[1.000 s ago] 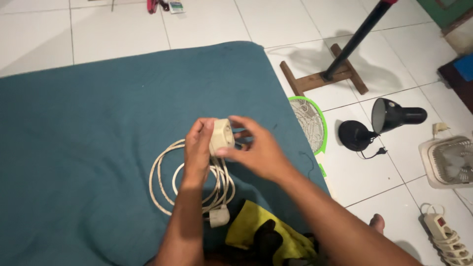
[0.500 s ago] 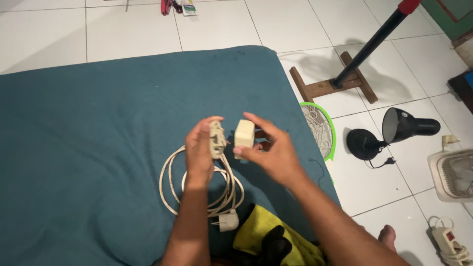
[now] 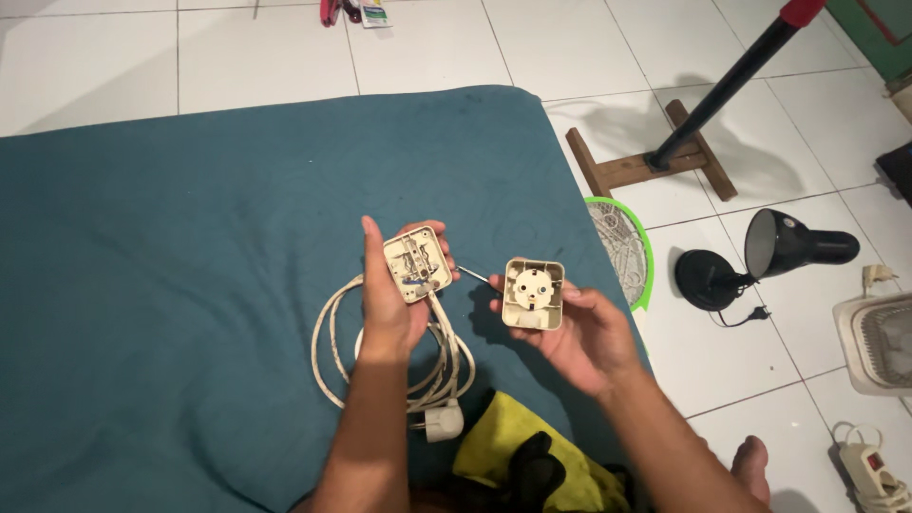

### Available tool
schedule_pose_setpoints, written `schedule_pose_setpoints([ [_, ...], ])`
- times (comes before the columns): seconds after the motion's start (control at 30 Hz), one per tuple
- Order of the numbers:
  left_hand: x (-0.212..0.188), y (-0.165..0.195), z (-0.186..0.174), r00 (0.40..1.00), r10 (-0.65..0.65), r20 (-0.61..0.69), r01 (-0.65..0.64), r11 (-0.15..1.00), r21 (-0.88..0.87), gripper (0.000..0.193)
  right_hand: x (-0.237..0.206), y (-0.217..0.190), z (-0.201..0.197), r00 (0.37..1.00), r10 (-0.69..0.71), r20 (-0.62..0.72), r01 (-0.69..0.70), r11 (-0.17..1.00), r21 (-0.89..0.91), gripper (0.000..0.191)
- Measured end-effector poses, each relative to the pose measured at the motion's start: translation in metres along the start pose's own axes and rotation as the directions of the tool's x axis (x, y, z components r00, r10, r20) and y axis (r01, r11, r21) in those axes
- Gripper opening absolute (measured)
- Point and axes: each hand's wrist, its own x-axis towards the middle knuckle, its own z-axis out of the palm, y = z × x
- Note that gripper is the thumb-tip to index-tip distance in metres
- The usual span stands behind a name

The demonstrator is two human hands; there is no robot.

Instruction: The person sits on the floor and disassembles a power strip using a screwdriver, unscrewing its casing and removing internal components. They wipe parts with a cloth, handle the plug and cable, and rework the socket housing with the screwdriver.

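With the socket split in two, the base [image 3: 416, 268] sits in the left hand [image 3: 389, 299] and the cover [image 3: 533, 293] in the right hand [image 3: 579, 332], both held above the teal mat [image 3: 171, 285], near each other but apart.

Base: open side up, terminals and wire ends showing. Left fingers are wrapped round its back and edges, thumb along the left side. A firm clasp, not a fist. The cord [image 3: 328, 347] drops from the base into a loose coil on the mat and ends in a white plug [image 3: 442, 420].

Cover: outlet face toward the camera, cradled in a half-open right palm with fingertips curled on its sides. A thin metal tool [image 3: 473, 275], probably a screwdriver, pokes out between the two parts; the view is too small to say which hand pins it.

To handle this well: keep the base level so loose bits stay put, keep the cord slack so the terminals aren't pulled, hold the cover by its edges.

Further out: yellow-black cloth [image 3: 532, 461] by the mat's near edge, green racket [image 3: 622, 252], black lamp [image 3: 760, 256] on the tiles.
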Motion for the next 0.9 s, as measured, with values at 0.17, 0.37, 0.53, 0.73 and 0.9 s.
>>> schedule_pose_setpoints([
  [0.17, 0.004, 0.000, -0.002, 1.000, -0.018, -0.020, 0.019, 0.999, 0.047, 0.080, 0.005, 0.006, -0.009, 0.998, 0.019, -0.066, -0.018, 1.000, 0.012, 0.066],
  [0.37, 0.010, -0.001, -0.007, 0.999, -0.026, 0.019, 0.025, 0.999, 0.035, 0.081, 0.013, 0.021, -0.033, 0.976, 0.061, -0.208, -0.084, 0.991, -0.105, 0.056],
  [0.53, 0.010, -0.002, -0.007, 0.998, -0.039, 0.043, 0.037, 0.999, 0.032, 0.080, 0.015, 0.040, -0.044, 0.871, 0.097, -0.481, -0.282, 0.901, -0.329, 0.039],
  [0.73, 0.009, -0.002, -0.009, 0.999, -0.049, 0.017, 0.048, 0.998, 0.039, 0.079, 0.007, 0.040, -0.027, 0.900, 0.083, -0.428, -0.165, 0.974, -0.157, 0.044],
  [0.9, 0.012, -0.003, -0.009, 0.995, -0.091, -0.035, 0.094, 0.994, 0.064, 0.078, 0.004, 0.029, -0.017, 0.864, 0.078, -0.498, -0.182, 0.970, -0.163, 0.047],
])
